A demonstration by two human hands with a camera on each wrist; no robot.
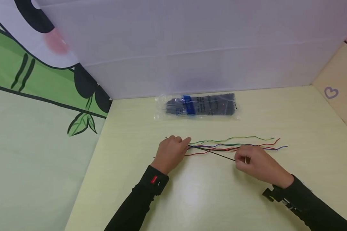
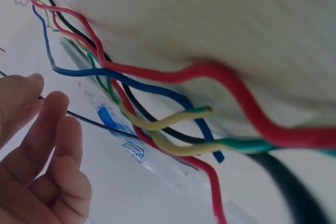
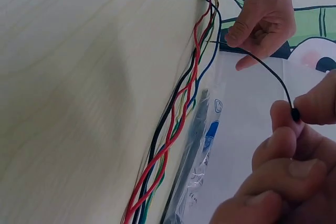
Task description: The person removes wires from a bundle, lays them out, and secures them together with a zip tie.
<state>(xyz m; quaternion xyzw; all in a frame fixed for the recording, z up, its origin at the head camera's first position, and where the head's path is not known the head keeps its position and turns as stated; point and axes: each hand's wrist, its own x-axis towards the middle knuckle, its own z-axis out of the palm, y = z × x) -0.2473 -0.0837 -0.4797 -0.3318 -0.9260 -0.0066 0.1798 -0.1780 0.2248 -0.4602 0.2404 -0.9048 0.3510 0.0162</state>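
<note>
My left hand [image 1: 170, 153] pinches the thin end of a black cable tie [image 1: 219, 154] between thumb and fingertip. At the other end my right hand [image 1: 258, 162] pinches the tie's small square head, seen between thumb and finger in the right wrist view. Stretched between the hands, the cable tie [image 3: 273, 73] bows slightly. A loose bundle of wires [image 3: 181, 103] in red, blue, black, green and yellow-green lies along the table beside the tie. In the left wrist view the tie passes behind the wires [image 2: 173, 74]. In the head view my left hand covers part of the bundle.
A clear plastic bag of dark cable ties [image 1: 202, 105] with a blue label lies at the back of the pale table [image 1: 127, 192]. A white wall cloth [image 1: 196, 57] stands right behind it. Cartoon-printed cloth [image 1: 40, 134] hangs on the left.
</note>
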